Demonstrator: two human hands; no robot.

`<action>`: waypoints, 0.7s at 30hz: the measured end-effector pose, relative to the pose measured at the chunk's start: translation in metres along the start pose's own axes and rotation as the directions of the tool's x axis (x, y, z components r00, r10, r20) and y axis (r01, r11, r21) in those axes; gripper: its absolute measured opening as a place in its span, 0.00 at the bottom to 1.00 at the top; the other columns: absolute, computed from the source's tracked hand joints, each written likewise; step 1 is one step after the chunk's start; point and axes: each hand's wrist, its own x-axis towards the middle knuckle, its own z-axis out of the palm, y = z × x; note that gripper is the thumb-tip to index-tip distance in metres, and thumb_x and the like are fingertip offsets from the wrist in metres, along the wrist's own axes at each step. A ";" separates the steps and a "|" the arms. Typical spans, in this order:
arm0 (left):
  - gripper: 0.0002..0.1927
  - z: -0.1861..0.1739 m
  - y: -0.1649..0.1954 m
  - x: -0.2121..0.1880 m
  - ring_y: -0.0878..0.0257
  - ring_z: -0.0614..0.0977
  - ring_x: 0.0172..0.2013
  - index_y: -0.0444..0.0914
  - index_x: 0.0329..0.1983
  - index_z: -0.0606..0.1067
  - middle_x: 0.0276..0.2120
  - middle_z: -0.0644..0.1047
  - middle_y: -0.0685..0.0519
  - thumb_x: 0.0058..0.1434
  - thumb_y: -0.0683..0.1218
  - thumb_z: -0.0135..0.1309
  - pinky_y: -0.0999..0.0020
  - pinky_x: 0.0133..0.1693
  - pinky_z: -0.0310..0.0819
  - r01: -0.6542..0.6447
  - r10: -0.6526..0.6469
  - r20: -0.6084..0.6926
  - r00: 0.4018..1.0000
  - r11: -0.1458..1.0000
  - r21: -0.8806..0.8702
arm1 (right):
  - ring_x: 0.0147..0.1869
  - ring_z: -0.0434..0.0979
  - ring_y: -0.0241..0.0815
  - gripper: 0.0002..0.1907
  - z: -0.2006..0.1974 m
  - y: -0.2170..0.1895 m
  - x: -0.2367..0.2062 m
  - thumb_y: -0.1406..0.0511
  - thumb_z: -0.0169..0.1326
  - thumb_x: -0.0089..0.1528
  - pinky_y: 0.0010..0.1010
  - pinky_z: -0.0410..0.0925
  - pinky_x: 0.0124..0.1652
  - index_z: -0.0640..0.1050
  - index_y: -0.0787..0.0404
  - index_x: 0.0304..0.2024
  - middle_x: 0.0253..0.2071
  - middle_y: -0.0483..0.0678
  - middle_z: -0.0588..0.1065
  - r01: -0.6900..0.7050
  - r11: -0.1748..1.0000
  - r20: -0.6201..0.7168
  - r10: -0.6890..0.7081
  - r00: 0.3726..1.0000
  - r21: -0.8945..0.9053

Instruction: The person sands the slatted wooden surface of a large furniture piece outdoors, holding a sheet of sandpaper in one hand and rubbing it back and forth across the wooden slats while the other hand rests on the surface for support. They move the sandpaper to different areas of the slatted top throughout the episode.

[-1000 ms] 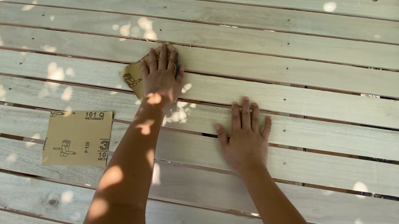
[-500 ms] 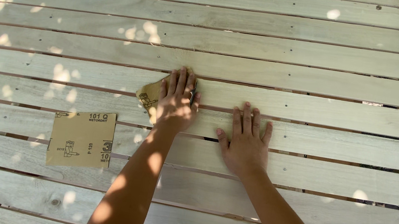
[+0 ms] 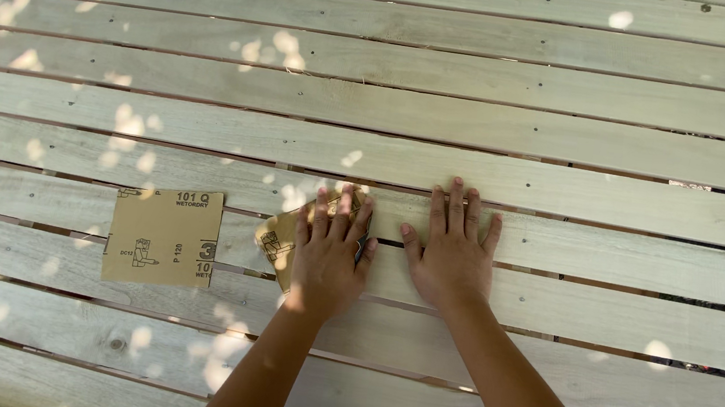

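- Under the left hand [image 3: 329, 260], the fingers [image 3: 340, 219] lie flat and slightly spread, pressing a folded piece of sandpaper [image 3: 275, 241] onto a pale plank [image 3: 562, 248]; they press it down rather than curl around it.
- Only the sandpaper's left edge and upper corner show past the palm; the rest is hidden beneath the hand.
- From the left fingertips the sandpaper lies directly below and a little to the left, so this hand is the one on it.
- Its long axis cannot be told for certain, being mostly covered; the visible edge runs at a tilt, leaning up and to the right, across the plank's grain rather than along it.
- Just beside it, the right hand [image 3: 451, 257] rests palm down on the same plank with fingers together and straight, holding nothing. Thumb and left hand are near each other, but whether they touch is unclear.
- Both hands point away from the person, across the planks, which run left to right.
- Further left, apart from both hands, a spare sheet [image 3: 162, 235] lies flat, printed backing up, nearly square, its edges close to parallel with the planks and spanning a gap between two of them.
- Dappled sun spots scatter over the slatted worktop [image 3: 399, 68].
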 end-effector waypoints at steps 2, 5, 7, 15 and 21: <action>0.32 0.006 -0.006 0.034 0.43 0.48 0.75 0.47 0.77 0.53 0.76 0.50 0.49 0.72 0.61 0.31 0.41 0.71 0.39 0.046 -0.047 0.101 0.994 0.999 0.011 | 0.81 0.31 0.50 0.41 0.000 0.000 -0.002 0.40 0.23 0.67 0.57 0.31 0.71 0.44 0.52 0.76 0.79 0.48 0.36 -0.008 1.000 0.013 0.008 1.000 -0.006; 0.34 0.022 -0.014 0.107 0.47 0.43 0.74 0.47 0.77 0.45 0.76 0.43 0.52 0.70 0.63 0.22 0.42 0.69 0.33 0.057 -0.064 0.194 0.979 0.997 0.044 | 0.81 0.31 0.51 0.41 0.000 0.002 -0.002 0.40 0.22 0.67 0.57 0.31 0.70 0.43 0.53 0.76 0.79 0.50 0.36 0.014 1.000 -0.004 -0.014 1.000 -0.017; 0.34 0.028 -0.022 0.144 0.47 0.42 0.76 0.47 0.79 0.41 0.78 0.39 0.52 0.72 0.63 0.17 0.46 0.72 0.32 0.064 -0.091 0.309 0.947 0.993 0.096 | 0.82 0.31 0.51 0.40 -0.001 0.001 0.001 0.41 0.22 0.68 0.58 0.32 0.71 0.44 0.51 0.77 0.80 0.49 0.36 -0.005 1.000 0.018 0.005 1.000 -0.017; 0.36 0.018 -0.007 0.058 0.50 0.48 0.75 0.39 0.78 0.48 0.77 0.48 0.48 0.72 0.61 0.28 0.47 0.71 0.40 0.033 -0.026 0.147 0.989 0.998 -0.045 | 0.82 0.29 0.50 0.39 -0.009 -0.006 0.021 0.40 0.23 0.67 0.59 0.30 0.71 0.43 0.46 0.77 0.80 0.48 0.34 -0.025 1.000 0.032 0.025 0.999 0.007; 0.34 0.001 0.004 0.011 0.48 0.48 0.75 0.43 0.78 0.51 0.76 0.49 0.49 0.72 0.61 0.29 0.44 0.71 0.39 0.031 -0.029 0.188 0.982 0.999 -0.008 | 0.82 0.29 0.52 0.39 -0.010 -0.007 0.020 0.40 0.23 0.67 0.59 0.30 0.71 0.43 0.47 0.77 0.80 0.49 0.35 -0.025 1.000 0.042 0.025 0.999 -0.011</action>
